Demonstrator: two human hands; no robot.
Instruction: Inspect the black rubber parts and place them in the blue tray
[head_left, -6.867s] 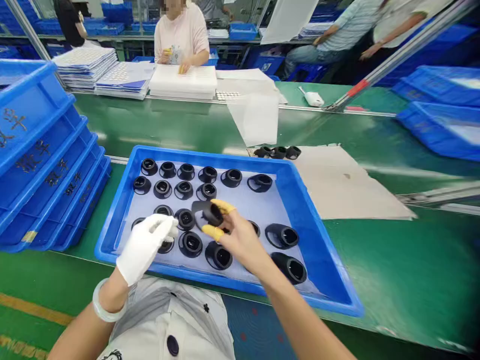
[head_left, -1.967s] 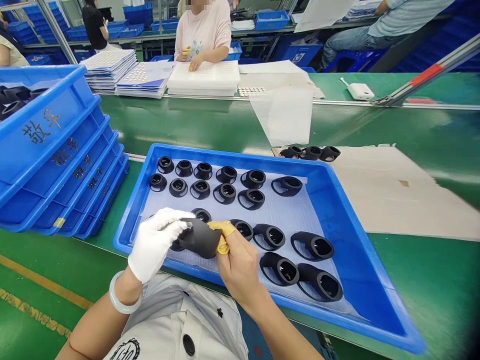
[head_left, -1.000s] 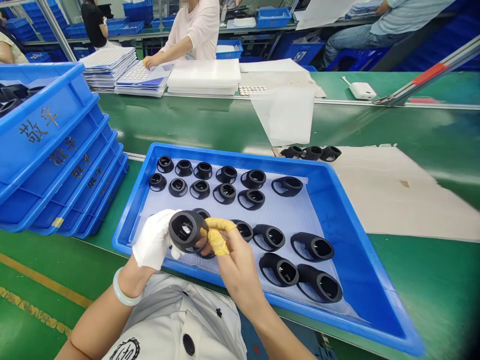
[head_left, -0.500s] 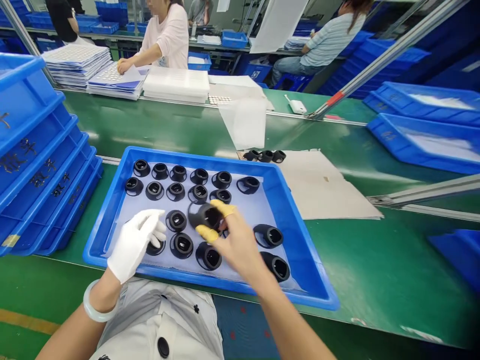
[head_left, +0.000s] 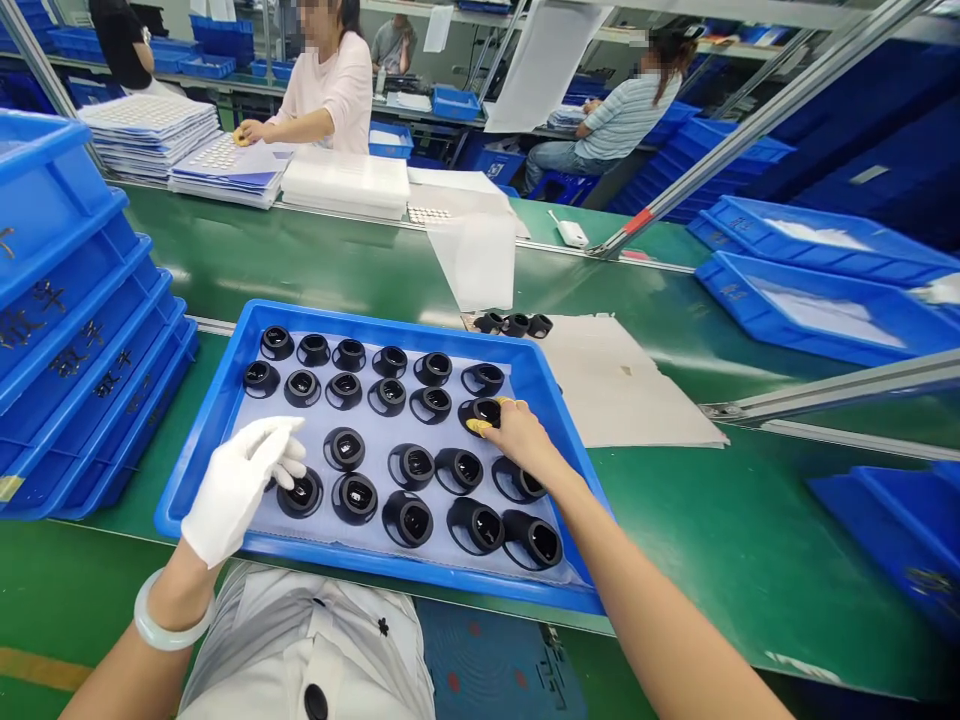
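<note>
My right hand (head_left: 517, 432), with yellow finger cots on its fingertips, grips a black ring-like part (head_left: 480, 411) with a glossy dark centre at the right side of the blue tray (head_left: 201, 440). My left hand (head_left: 244, 485), in a white glove, hovers over the tray's front left with fingers loosely bent and apart, and nothing shows in them. Close beside its fingertips sits a black part (head_left: 301, 493). Several like parts, such as a front one (head_left: 355, 497), stand in rows on the tray's white lining sheet (head_left: 315, 522).
Stacked blue trays (head_left: 97, 370) rise at the left. Beyond my tray, a few black parts (head_left: 516, 324) lie by a cardboard sheet (head_left: 622, 385). A metal bar (head_left: 847, 385) juts in from the right. Across the bench, a person (head_left: 330, 95) handles sheets beside paper stacks (head_left: 150, 135).
My right hand has carried the black part from above the tray's middle to its right side, lower and farther back. My left hand has shifted slightly left. The camera view has turned a little.
</note>
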